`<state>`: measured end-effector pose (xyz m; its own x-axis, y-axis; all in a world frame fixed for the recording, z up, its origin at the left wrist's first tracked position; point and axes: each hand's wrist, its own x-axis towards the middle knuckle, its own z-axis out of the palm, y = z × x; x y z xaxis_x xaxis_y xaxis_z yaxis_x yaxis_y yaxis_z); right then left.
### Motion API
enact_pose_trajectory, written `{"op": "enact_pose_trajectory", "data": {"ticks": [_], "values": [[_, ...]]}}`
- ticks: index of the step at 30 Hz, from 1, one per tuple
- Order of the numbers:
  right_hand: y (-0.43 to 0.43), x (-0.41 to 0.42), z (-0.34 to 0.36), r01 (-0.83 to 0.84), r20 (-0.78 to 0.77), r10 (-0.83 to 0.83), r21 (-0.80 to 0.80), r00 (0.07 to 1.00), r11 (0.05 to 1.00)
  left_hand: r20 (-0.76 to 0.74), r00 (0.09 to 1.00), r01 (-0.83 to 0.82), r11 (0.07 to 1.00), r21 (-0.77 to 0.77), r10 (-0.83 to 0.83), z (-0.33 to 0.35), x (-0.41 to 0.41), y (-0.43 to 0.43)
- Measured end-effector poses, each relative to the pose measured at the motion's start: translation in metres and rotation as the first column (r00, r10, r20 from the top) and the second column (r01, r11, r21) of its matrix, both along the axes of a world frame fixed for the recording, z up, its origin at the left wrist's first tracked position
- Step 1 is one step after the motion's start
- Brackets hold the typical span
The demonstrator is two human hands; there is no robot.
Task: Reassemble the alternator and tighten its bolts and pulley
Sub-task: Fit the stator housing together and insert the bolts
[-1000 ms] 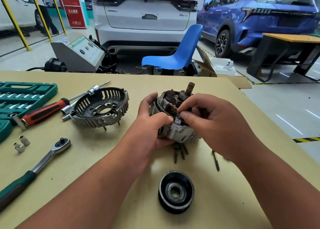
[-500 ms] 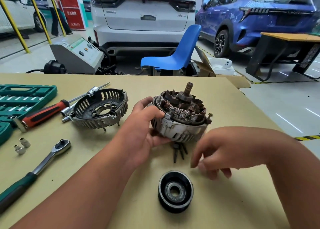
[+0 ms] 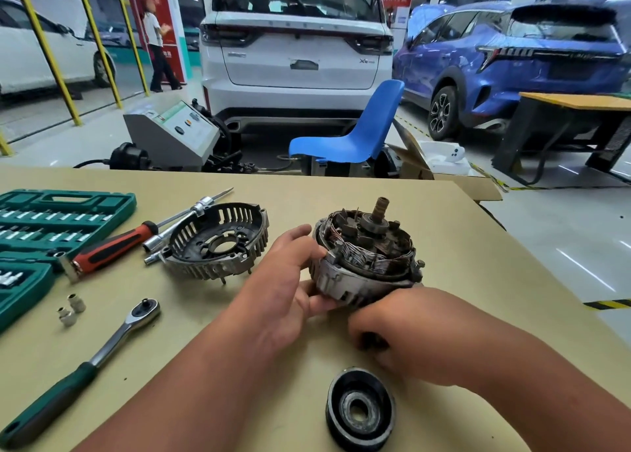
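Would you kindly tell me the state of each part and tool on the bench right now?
Alternator: uncovered, tilted, held by left hand
Cover: off, lying on table
Pulley: off, lying flat
Ratchet: lying untouched
Socket case: open
Right hand: curled beside alternator, contents unclear

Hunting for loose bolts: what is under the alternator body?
The left hand grips the alternator body above the table. The right hand covers the spot beneath its near edge, so anything there is hidden.

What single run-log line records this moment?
left hand grips alternator body | right hand curled at its base, grasp unclear | end cover, pulley loose on table
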<state>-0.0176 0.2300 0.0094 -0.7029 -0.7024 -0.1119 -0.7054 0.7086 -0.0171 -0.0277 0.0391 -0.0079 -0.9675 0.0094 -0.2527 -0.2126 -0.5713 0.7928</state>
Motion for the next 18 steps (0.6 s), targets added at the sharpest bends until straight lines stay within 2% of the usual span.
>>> {"op": "enact_pose_trajectory", "data": {"ticks": [8,12,18], "values": [[0.001,-0.006,-0.003,-0.096,-0.099,0.089,-0.061,0.991,0.994,0.027,0.999,-0.018,1.0,0.024,0.017,-0.005,-0.002,-0.004],[0.008,-0.009,-0.006,-0.013,0.034,0.016,-0.094,0.999,0.995,0.031,0.999,-0.018,1.0,0.015,0.018,-0.006,-0.006,-0.007],[0.006,-0.014,-0.006,0.045,0.022,-0.042,-0.107,0.999,0.993,0.026,1.0,-0.008,1.0,-0.003,0.009,-0.005,-0.004,-0.009]]}}
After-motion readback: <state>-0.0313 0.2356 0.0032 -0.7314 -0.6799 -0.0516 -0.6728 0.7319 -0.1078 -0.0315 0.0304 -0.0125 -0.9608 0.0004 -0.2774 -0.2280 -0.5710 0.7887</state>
